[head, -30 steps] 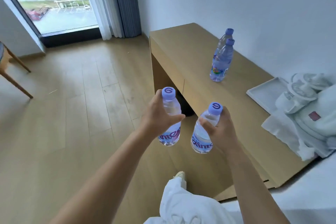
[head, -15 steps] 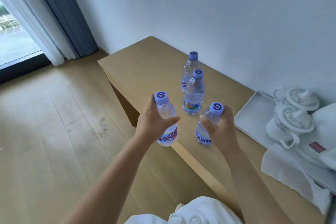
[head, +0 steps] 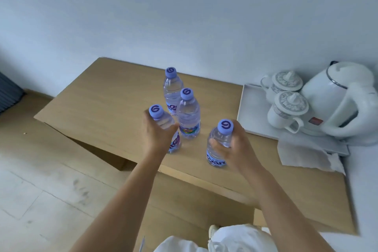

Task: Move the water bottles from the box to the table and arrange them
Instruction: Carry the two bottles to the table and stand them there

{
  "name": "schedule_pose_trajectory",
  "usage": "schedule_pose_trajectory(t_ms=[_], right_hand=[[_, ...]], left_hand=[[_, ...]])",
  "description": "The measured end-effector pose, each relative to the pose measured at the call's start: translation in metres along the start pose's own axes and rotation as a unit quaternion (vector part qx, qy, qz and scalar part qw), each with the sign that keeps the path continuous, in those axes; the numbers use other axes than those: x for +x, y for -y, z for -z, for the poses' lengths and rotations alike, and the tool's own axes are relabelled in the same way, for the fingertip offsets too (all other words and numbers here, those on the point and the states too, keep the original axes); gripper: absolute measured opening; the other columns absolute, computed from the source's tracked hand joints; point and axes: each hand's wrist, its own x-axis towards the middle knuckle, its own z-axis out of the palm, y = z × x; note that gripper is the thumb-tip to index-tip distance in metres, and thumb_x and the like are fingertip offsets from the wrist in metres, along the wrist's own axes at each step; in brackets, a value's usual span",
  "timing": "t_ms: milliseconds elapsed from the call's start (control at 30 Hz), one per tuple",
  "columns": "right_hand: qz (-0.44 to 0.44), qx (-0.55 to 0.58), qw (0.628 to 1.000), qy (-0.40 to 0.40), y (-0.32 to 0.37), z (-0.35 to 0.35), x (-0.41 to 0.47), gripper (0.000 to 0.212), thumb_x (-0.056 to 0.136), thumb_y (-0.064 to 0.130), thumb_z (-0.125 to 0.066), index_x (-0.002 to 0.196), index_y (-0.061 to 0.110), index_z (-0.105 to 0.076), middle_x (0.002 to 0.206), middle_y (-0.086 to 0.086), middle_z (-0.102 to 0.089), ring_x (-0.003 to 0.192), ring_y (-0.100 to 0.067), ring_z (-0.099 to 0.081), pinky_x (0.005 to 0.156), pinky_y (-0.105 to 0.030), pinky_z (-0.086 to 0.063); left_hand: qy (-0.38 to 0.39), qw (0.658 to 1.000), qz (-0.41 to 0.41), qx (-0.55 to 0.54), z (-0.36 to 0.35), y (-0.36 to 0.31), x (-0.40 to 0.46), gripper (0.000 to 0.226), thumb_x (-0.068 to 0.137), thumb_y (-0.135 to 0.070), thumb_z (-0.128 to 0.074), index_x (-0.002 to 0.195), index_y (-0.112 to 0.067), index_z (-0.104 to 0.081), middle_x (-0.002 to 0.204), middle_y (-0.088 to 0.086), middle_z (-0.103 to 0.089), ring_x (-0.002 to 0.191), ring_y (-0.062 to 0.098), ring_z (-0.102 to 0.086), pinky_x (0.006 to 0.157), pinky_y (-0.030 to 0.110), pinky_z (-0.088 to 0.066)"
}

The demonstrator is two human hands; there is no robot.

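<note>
left hand [head: 158, 135] grips a bottle [head: 163, 127] beside the standing pair [head: 184, 108]; right hand [head: 235, 147] grips another bottle [head: 219, 145], right of the pair.

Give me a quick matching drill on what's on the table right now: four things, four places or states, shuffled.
Things:
1. kettle
2. left hand
3. napkin
4. farthest bottle

Places or states:
A. standing free, nearest the wall
B. grips a bottle beside the two standing ones
C. on the white tray, far right
D. lying flat in front of the tray

Pairs: 1-C, 2-B, 3-D, 4-A
</note>
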Motion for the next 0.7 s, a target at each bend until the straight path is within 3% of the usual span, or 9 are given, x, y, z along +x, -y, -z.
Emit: schedule_pose_trajectory(t_ms=[133,233,333,400,500,600,700], right_hand=[[-0.009,-0.004,0.999,-0.049,0.007,-0.006,-0.003,0.04,0.076,0.015,-0.071,0.094,0.037,-0.044,0.094,0.01,-0.052,0.088,0.001,-0.051,0.074,-0.02,-0.041],[-0.046,-0.02,0.995,-0.086,0.007,-0.012,-0.009,0.058,0.076,0.017,-0.074,0.125,0.016,-0.043,0.115,0.001,-0.048,0.109,-0.013,-0.046,0.084,-0.017,-0.035],[-0.079,-0.055,0.986,-0.139,0.01,-0.012,-0.028,0.076,0.079,0.023,-0.073,0.141,0.013,-0.029,0.129,0.002,-0.039,0.121,-0.012,-0.036,0.097,-0.022,-0.028],[-0.072,-0.096,0.975,-0.186,0.011,-0.01,-0.047,0.068,0.082,0.021,-0.069,0.139,0.008,-0.034,0.135,-0.005,-0.041,0.126,-0.018,-0.037,0.1,-0.022,-0.027],[-0.084,-0.131,0.961,-0.23,0.01,-0.008,-0.079,0.049,0.085,0.015,-0.065,0.129,0.004,-0.047,0.126,-0.01,-0.05,0.119,-0.023,-0.044,0.094,-0.015,-0.026],[-0.132,-0.151,0.953,-0.226,0.005,-0.006,-0.117,0.039,0.087,0.017,-0.061,0.123,0.005,-0.052,0.119,-0.007,-0.053,0.112,-0.02,-0.049,0.091,-0.019,-0.032],[-0.187,-0.163,0.945,-0.215,-0.004,0.001,-0.163,0.035,0.089,0.021,-0.058,0.122,0.009,-0.053,0.12,-0.002,-0.052,0.11,-0.014,-0.048,0.088,-0.021,-0.035]], left_hand=[[0.062,0.998,-0.013,-0.009,0.003,0.004,0.0,0.057,0.068,-0.015,-0.079,0.11,-0.025,-0.041,0.115,0.004,-0.053,0.104,0.021,-0.055,0.085,0.031,-0.044],[0.099,0.995,-0.013,-0.007,0.013,0.006,0.0,0.061,0.069,-0.016,-0.078,0.119,-0.017,-0.044,0.119,0.005,-0.053,0.11,0.023,-0.054,0.089,0.034,-0.046],[0.119,0.992,0.027,0.007,0.02,0.016,-0.009,0.083,0.07,-0.018,-0.078,0.139,-0.011,-0.032,0.137,0.008,-0.043,0.126,0.026,-0.044,0.103,0.045,-0.04],[0.128,0.988,0.08,0.022,0.022,0.026,-0.025,0.093,0.075,-0.021,-0.075,0.147,-0.007,-0.018,0.149,0.01,-0.028,0.138,0.026,-0.028,0.113,0.042,-0.028],[0.161,0.975,0.139,0.064,0.022,0.044,-0.058,0.091,0.079,-0.022,-0.071,0.148,-0.004,-0.013,0.152,0.011,-0.018,0.139,0.024,-0.021,0.109,0.034,-0.023],[0.262,0.943,0.159,0.127,0.015,0.059,-0.085,0.084,0.083,-0.025,-0.067,0.147,-0.003,-0.016,0.152,0.011,-0.015,0.137,0.029,-0.022,0.11,0.037,-0.026],[0.385,0.896,0.125,0.186,-0.001,0.058,-0.116,0.076,0.085,-0.03,-0.063,0.146,-0.007,-0.023,0.149,0.011,-0.019,0.135,0.032,-0.027,0.109,0.046,-0.031]])
